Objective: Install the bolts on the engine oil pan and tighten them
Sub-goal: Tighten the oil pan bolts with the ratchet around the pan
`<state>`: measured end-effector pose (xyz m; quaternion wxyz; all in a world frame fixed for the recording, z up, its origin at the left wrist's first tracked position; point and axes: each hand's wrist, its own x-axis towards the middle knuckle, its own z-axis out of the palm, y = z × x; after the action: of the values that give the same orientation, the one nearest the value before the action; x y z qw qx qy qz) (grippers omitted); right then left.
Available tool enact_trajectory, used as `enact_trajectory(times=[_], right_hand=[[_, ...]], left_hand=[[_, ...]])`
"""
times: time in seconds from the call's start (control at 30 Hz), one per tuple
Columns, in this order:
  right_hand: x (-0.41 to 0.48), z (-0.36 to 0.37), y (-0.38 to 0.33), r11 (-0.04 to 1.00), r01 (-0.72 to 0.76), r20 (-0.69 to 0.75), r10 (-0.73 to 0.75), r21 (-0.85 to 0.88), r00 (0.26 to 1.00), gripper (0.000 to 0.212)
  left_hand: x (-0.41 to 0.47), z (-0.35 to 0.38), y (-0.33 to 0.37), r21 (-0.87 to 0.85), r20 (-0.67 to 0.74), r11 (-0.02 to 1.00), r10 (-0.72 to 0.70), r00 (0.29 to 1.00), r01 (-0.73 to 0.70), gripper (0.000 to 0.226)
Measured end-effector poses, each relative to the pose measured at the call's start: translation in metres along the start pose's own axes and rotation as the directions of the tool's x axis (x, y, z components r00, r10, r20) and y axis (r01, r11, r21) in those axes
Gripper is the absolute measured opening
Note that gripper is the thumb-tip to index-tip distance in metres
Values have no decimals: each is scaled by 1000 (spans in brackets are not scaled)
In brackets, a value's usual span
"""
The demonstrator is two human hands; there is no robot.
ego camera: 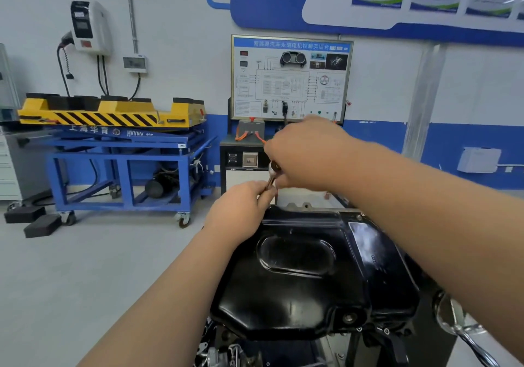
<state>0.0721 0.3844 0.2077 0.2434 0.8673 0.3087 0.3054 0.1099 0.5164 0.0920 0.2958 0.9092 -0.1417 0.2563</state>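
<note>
A black engine oil pan (306,278) faces up on an engine in the lower middle of the head view. At its far left corner, my left hand (241,210) pinches the lower shaft of a chrome ratchet tool (272,174). My right hand (306,154) grips the tool's upper end, just above the left hand. The tool stands nearly upright over the pan's far rim. A bolt (386,331) sits in the near flange and another (363,214) at the far right corner. Whatever lies under the tool's tip is hidden by my fingers.
A blue wheeled stand with a yellow striped lift platform (113,117) is at the left. A training panel on a cabinet (290,80) stands behind the engine. Black foam blocks (34,222) lie on the floor. A chrome crank handle (465,335) sticks out at the lower right.
</note>
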Motion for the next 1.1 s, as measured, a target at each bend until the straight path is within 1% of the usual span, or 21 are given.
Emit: enact_trajectory(times=[0.03, 0.1, 0.2, 0.27, 0.3, 0.37, 0.47, 0.53, 0.57, 0.6, 0.63, 0.7, 0.73, 0.8, 0.83, 0.87, 0.9, 0.97, 1.0, 1.03, 1.1], right_hand=[[0, -1, 4, 998, 57, -8, -57, -19, 998, 20], [0, 0, 4, 998, 58, -26, -59, -36, 998, 21], [-1, 5, -11, 989, -149, -40, 149, -1, 988, 47], [-1, 8, -19, 959, -275, -5, 276, 76, 961, 53], [-1, 8, -19, 955, -283, 1, 284, 87, 959, 53], [0, 7, -11, 984, -174, -11, 175, 40, 985, 47], [0, 2, 5, 999, 43, -36, -42, 30, 998, 23], [-1, 5, 5, 995, 97, -32, -96, 22, 995, 25], [-2, 8, 1, 996, 87, -15, -87, 25, 996, 26], [-3, 12, -4, 996, 62, -8, -61, 68, 998, 25], [-3, 17, -11, 985, -5, 13, 3, 172, 1000, 22], [-3, 24, -23, 902, -205, 123, 170, 380, 978, 21], [-3, 25, -25, 871, -270, 161, 223, 410, 962, 20], [1, 17, -18, 864, -309, 140, 276, 398, 951, 15], [3, 10, -11, 845, -323, 100, 310, 426, 945, 13], [4, 2, -2, 813, -335, 63, 348, 476, 935, 11], [6, -6, 6, 777, -337, 29, 381, 531, 924, 9], [12, -13, 17, 711, -340, -20, 445, 615, 895, 10], [15, -11, 19, 679, -347, -26, 475, 647, 880, 12], [17, -5, 19, 635, -360, -16, 507, 683, 862, 14], [21, 13, 18, 479, -389, 49, 580, 787, 813, 19]], left_hand=[[0, 0, 0, -10, -10, 1000, -8, 1000, 8, 30], [0, 0, 0, 20, -16, 1000, 0, 1000, 1, 25], [0, 0, -2, 37, -24, 999, -13, 1000, 14, 14], [-1, -1, -2, 46, -51, 998, -48, 998, 51, 24], [-2, -1, -2, 58, -62, 997, -49, 997, 53, 25], [-2, -1, -1, 99, -53, 995, -13, 999, 18, 20], [-1, -1, 0, 88, -38, 996, -5, 999, 8, 24], [0, -1, -2, 65, -32, 998, -6, 999, 8, 25], [0, -2, -3, 47, -21, 999, -5, 1000, 6, 25], [0, -2, -3, 16, -5, 1000, -2, 1000, 2, 26], [0, -3, -4, -26, 11, 1000, 0, 1000, 0, 29], [1, -5, -4, -115, 47, 993, 2, 999, 4, 27], [2, -6, -3, -153, 72, 988, -12, 997, 23, 20], [9, -9, -3, -235, 87, 965, -103, 991, 121, 8], [15, -11, -6, -320, 85, 920, -210, 974, 226, 11], [20, -15, -8, -441, 111, 824, -343, 933, 356, 17], [24, -21, -12, -563, 184, 682, -448, 875, 467, 25], [28, -32, -21, -712, 346, 414, -495, 797, 567, 46], [29, -35, -25, -736, 391, 336, -498, 774, 588, 54], [30, -38, -30, -743, 411, 295, -508, 757, 601, 60], [34, -39, -36, -753, 409, 254, -542, 734, 607, 64]])
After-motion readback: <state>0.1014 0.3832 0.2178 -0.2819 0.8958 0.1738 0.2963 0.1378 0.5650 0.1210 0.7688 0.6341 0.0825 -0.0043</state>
